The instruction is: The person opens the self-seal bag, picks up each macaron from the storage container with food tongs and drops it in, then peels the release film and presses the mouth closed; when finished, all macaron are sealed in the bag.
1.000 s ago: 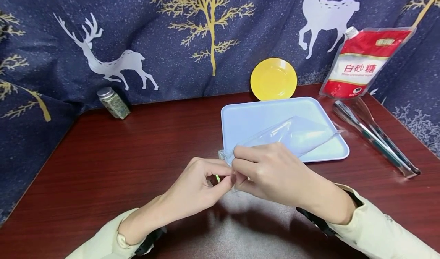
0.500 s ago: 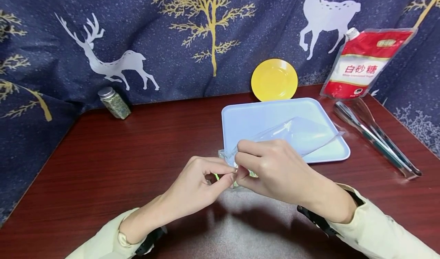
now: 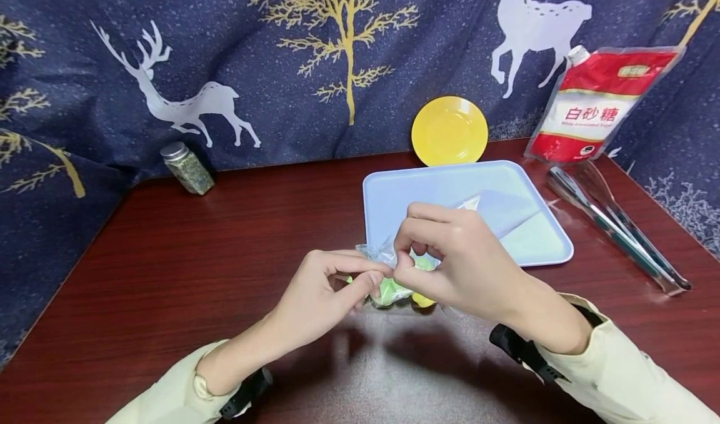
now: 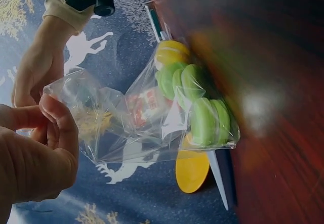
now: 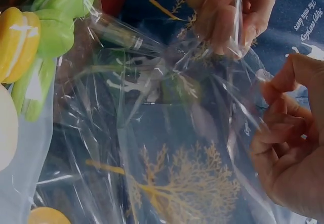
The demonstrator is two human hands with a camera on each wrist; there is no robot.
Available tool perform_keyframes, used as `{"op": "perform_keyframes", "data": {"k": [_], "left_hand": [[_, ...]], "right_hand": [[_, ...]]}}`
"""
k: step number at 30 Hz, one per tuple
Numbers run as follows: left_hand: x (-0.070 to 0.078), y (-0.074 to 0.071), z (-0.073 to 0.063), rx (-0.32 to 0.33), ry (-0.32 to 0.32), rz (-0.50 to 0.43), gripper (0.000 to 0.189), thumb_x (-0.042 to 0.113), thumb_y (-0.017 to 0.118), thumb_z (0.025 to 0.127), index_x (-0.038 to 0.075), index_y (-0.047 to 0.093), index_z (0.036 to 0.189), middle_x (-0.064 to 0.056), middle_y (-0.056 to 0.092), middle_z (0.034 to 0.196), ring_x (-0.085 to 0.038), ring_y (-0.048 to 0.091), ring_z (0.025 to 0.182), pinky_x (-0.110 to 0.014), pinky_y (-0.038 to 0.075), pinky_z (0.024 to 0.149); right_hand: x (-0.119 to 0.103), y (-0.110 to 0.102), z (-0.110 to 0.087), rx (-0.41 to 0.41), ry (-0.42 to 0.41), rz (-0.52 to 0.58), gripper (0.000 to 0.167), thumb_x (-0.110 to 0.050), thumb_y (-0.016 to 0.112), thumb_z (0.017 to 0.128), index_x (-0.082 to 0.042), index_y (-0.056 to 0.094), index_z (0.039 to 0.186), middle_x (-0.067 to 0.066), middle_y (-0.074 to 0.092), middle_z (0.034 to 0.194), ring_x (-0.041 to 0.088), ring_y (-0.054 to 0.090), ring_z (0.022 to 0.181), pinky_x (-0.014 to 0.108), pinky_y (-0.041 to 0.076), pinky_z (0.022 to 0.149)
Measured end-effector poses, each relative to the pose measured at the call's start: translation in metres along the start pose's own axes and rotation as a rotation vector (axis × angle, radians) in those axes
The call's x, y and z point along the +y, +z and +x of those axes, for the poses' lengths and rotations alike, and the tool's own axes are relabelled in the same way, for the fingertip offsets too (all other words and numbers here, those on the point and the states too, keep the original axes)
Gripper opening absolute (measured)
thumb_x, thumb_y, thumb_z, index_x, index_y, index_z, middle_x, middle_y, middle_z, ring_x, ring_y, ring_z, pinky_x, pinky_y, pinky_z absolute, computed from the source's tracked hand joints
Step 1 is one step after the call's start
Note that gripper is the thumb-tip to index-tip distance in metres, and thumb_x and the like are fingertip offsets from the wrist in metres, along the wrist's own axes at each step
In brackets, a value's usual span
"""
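Both hands are at the edge of a clear plastic bag point(image 4: 116, 133), its mouth toward me. My left hand point(image 3: 326, 289) pinches that edge between thumb and fingers. Close beside it, my right hand point(image 3: 458, 258) pinches the film, thumb and index finger together. Inside the bag, at its lower end, are several green macarons point(image 4: 202, 120) and a yellow macaron point(image 4: 172, 54). The hands cover much of the bag in the head view, where its far part lies over a light blue tray point(image 3: 394, 189).
A yellow plate point(image 3: 449, 130) leans against the patterned cloth behind the tray. At right are a red-and-white sugar pouch point(image 3: 596, 108) and metal tongs point(image 3: 619, 233). A jar of dried herbs point(image 3: 188, 171) stands at the back left of the dark wooden table point(image 3: 225, 242).
My right hand has shifted a little right and up, tugging the bag's edge. The green and yellow macarons now show below the fingers, and the bag covers less of the tray.
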State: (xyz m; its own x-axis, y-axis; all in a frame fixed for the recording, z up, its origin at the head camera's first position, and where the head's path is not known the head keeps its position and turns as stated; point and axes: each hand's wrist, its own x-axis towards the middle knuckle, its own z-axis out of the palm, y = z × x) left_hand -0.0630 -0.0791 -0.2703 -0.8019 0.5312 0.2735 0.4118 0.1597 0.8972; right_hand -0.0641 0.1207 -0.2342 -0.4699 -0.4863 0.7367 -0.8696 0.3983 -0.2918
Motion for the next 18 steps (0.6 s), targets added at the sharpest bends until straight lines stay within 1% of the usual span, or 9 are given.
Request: {"op": "perform_keyframes", "data": {"k": [2,4,5,8,11,15,18], "left_hand": [[0.0,-0.001,0.0,-0.005,-0.004,-0.06,0.018,-0.001,0.057,0.087,0.001,0.072,0.096,-0.001,0.061,0.072,-0.011,0.049,0.052,-0.027,0.046,0.046],[0.001,-0.002,0.001,-0.011,0.008,-0.102,0.017,-0.002,0.056,0.088,-0.001,0.071,0.096,-0.004,0.06,0.071,-0.013,0.049,0.051,-0.028,0.046,0.046],[0.0,-0.002,0.002,-0.014,0.015,-0.117,0.017,-0.002,0.056,0.088,-0.002,0.071,0.096,-0.005,0.06,0.07,-0.013,0.049,0.051,-0.028,0.046,0.046],[-0.001,-0.002,0.003,-0.012,0.025,-0.142,0.016,0.0,0.057,0.088,-0.003,0.07,0.095,-0.01,0.06,0.067,-0.015,0.047,0.049,-0.029,0.045,0.046],[-0.002,-0.003,0.005,0.003,0.018,-0.156,0.016,0.001,0.057,0.088,-0.004,0.071,0.095,-0.013,0.06,0.065,-0.017,0.046,0.047,-0.029,0.044,0.045],[-0.002,-0.005,0.006,0.023,0.004,-0.177,0.016,0.001,0.057,0.088,-0.004,0.07,0.095,-0.01,0.06,0.065,-0.018,0.046,0.046,-0.03,0.043,0.044],[-0.002,-0.006,0.006,0.035,-0.002,-0.171,0.017,0.002,0.057,0.088,-0.003,0.071,0.096,-0.007,0.059,0.065,-0.017,0.046,0.047,-0.03,0.042,0.044]], "right_hand": [[-0.001,-0.001,0.001,0.026,-0.001,0.007,0.018,0.002,0.056,0.067,-0.016,0.053,0.066,-0.013,0.04,0.066,0.005,0.04,0.057,0.017,0.033,0.048],[-0.001,-0.002,0.002,0.055,0.004,0.001,0.018,0.003,0.055,0.066,-0.015,0.054,0.065,-0.012,0.04,0.066,0.007,0.04,0.055,0.014,0.03,0.049],[0.0,-0.002,0.002,0.07,0.003,-0.005,0.018,0.003,0.054,0.066,-0.015,0.054,0.065,-0.012,0.041,0.065,0.007,0.039,0.054,0.012,0.028,0.049],[0.003,-0.004,0.003,0.118,0.002,-0.031,0.017,0.003,0.053,0.065,-0.014,0.054,0.064,-0.01,0.041,0.064,0.009,0.037,0.05,0.013,0.027,0.048],[0.008,-0.007,0.003,0.151,0.009,-0.06,0.015,0.002,0.052,0.066,-0.013,0.055,0.064,-0.009,0.04,0.062,0.01,0.036,0.048,0.015,0.026,0.048],[0.012,-0.013,0.005,0.159,0.017,-0.089,0.013,0.0,0.053,0.068,-0.012,0.056,0.064,-0.008,0.04,0.061,0.009,0.035,0.05,0.016,0.026,0.049],[0.014,-0.015,0.006,0.152,0.016,-0.103,0.012,0.0,0.053,0.069,-0.011,0.056,0.064,-0.007,0.04,0.061,0.009,0.036,0.051,0.016,0.027,0.049]]}}
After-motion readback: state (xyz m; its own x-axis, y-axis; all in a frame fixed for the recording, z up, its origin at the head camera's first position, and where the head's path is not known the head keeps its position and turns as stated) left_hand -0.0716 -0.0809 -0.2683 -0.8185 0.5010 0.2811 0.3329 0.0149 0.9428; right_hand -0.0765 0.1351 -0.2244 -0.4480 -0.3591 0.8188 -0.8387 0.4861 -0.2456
